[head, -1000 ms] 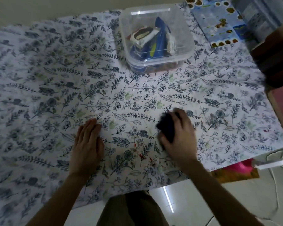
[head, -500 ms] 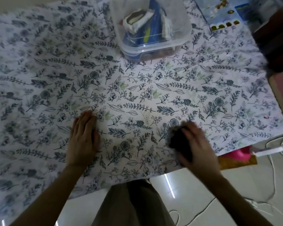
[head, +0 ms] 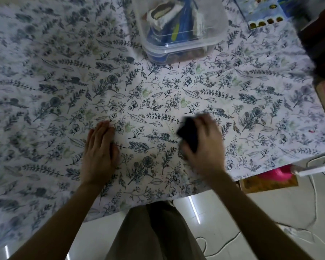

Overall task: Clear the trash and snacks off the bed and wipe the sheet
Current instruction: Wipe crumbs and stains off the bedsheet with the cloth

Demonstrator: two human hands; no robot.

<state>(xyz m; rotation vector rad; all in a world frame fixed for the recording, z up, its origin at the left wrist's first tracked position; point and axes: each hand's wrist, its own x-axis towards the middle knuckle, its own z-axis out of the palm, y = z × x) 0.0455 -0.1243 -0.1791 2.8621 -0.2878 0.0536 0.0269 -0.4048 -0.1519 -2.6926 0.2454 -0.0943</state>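
Observation:
A white sheet (head: 167, 87) printed with dark leaves and flowers covers the bed. My left hand (head: 99, 152) lies flat on it, palm down, fingers together. To its right, my right hand (head: 204, 145) grips a dark cloth (head: 189, 133) and presses it against the sheet. At the top middle stands a clear plastic box (head: 210, 44) with blue and white snack wrappers (head: 169, 19) inside. A small red crumb (head: 311, 131) lies on the sheet at the far right.
A blue snack package (head: 263, 14) lies at the top right beside dark furniture (head: 319, 38). Below the bed's near edge are a white tiled floor (head: 223, 212), white cables (head: 315, 186), a white plug strip (head: 311, 168) and a pink object (head: 276, 173).
My right hand with the cloth slid toward the bed's near edge and then back up the sheet. The left hand stays flat in place. The view has tilted downward.

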